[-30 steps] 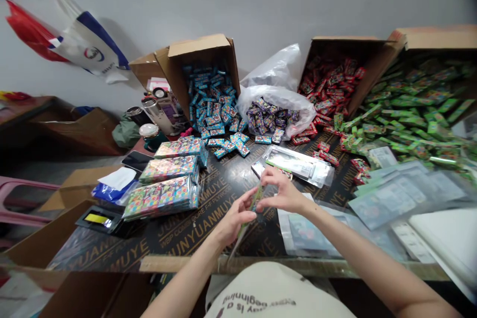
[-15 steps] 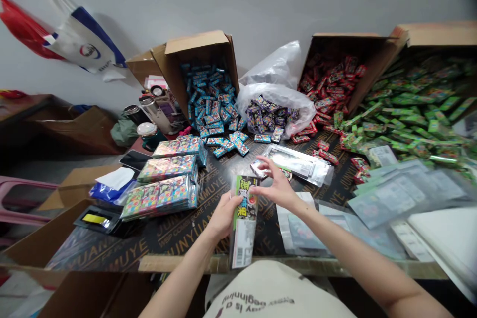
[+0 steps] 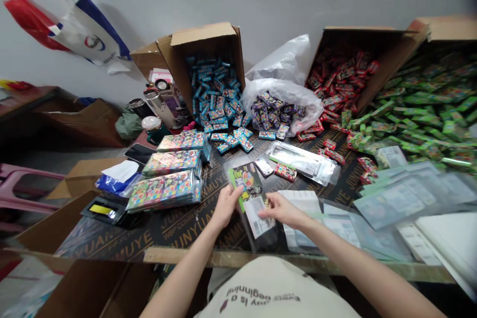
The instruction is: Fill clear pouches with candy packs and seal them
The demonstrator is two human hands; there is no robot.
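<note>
A clear plastic packet with a printed green-and-black card (image 3: 249, 185) is held tilted over the near part of the table. My left hand (image 3: 228, 204) pinches its left edge, thumb on the front. On its right edge, my right hand (image 3: 282, 210) is closed with thumb and fingers. Just beyond the packet lie a small box showing its white side (image 3: 264, 167) and a small red candy box (image 3: 285, 172). A long silvery clear packet (image 3: 303, 159) rests behind them.
Filled packets (image 3: 164, 191) stand stacked at left. Behind are cartons of blue boxes (image 3: 214, 94), red boxes (image 3: 343, 79) and green boxes (image 3: 439, 94), plus a plastic bag (image 3: 315, 109) of purple boxes. Flat clear sleeves (image 3: 395, 198) lie at right, near the wooden table edge (image 3: 186, 257).
My right hand has come down from above the packet's top and now grips its right edge. The packet has turned, its top leaning left. The view has shifted slightly.
</note>
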